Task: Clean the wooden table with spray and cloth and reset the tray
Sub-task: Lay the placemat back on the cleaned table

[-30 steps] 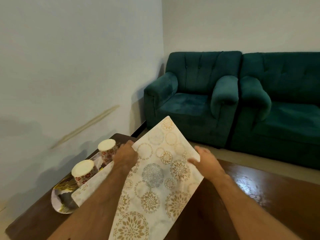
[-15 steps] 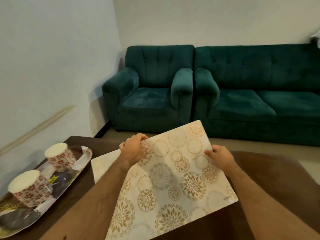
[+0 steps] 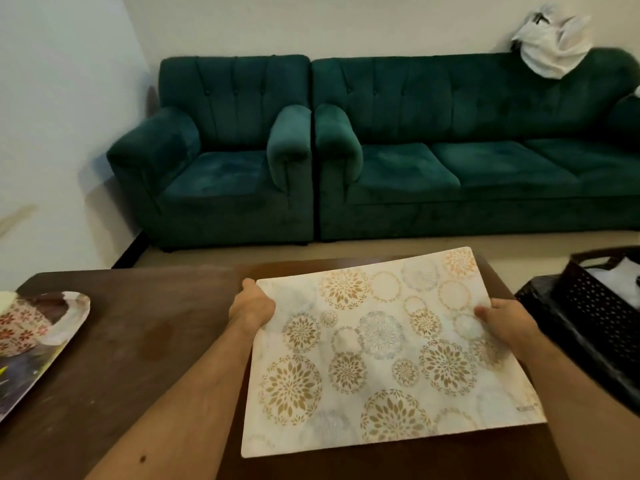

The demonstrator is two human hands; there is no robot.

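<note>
Right now I'm clearing the wooden table [image 3: 145, 341] so it can be sprayed and wiped — that's my read, since neither spray nor cloth is in sight. Taking the placemat [image 3: 381, 348] as my landmark: well to its left, at the table's left edge, sits the tray [image 3: 74, 308], glossy and oval-cornered, carrying a squat round candle [image 3: 19, 329] wrapped in a red flower print. Between tray and placemat the bare dark wood looks dull, with a faint darker blotch. My left hand [image 3: 252, 308] pinches the placemat's left edge near the far corner, fingers curled under it; my right hand [image 3: 504, 322] grips the right edge, thumb on top. The placemat itself is a thin, stiff-looking rectangle with rounded corners, cream with gold and grey medallions, and its far end tilts up off the wood. Just right of it, off the table's edge, stands a dark perforated basket [image 3: 595, 306] holding something white. Next, I'd judge, the placemat needs lifting off flat and setting aside somewhere — without bending it.
</note>
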